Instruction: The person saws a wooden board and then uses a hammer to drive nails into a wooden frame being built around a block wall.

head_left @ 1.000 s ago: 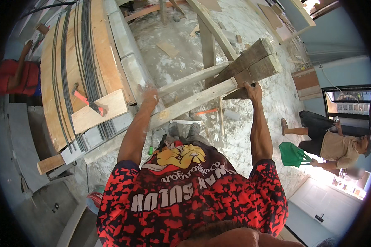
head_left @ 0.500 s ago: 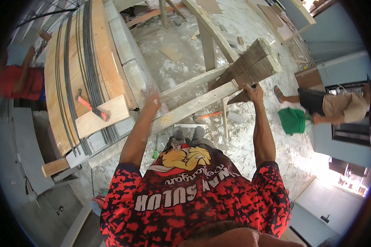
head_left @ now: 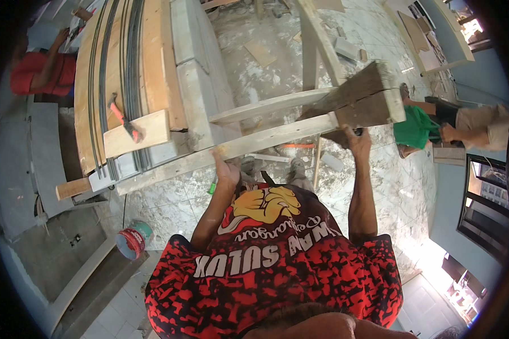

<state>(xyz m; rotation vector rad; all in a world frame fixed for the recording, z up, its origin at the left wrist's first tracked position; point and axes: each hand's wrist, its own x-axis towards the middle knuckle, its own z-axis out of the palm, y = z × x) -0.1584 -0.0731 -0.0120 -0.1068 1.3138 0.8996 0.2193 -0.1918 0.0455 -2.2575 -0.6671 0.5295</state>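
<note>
A long pale wooden plank (head_left: pixel 271 137) slants across in front of me, from beneath the formwork at left to a dark, weathered timber piece (head_left: pixel 367 101) at right. My left hand (head_left: pixel 227 171) is at the plank's near edge, fingers stretched up against it and thumb apart. My right hand (head_left: pixel 358 146) is closed round the lower edge of the dark timber, its fingers partly hidden. A second plank (head_left: pixel 277 104) runs behind the first to the same timber. On the formwork board (head_left: pixel 152 73) lie long dark steel bars (head_left: pixel 131 62).
A red-handled hammer (head_left: pixel 124 117) rests on a short board (head_left: pixel 152 133). Grey blocks (head_left: pixel 195 85) line the formwork. A bucket (head_left: pixel 134 240) stands at lower left. One person in red (head_left: pixel 45 73) is at far left; another at right holds a green bag-like thing (head_left: pixel 413 127).
My left hand has come off the grey blocks, back toward me to the plank's near edge. My right hand keeps its hold. The view has shifted, and the person at right has moved.
</note>
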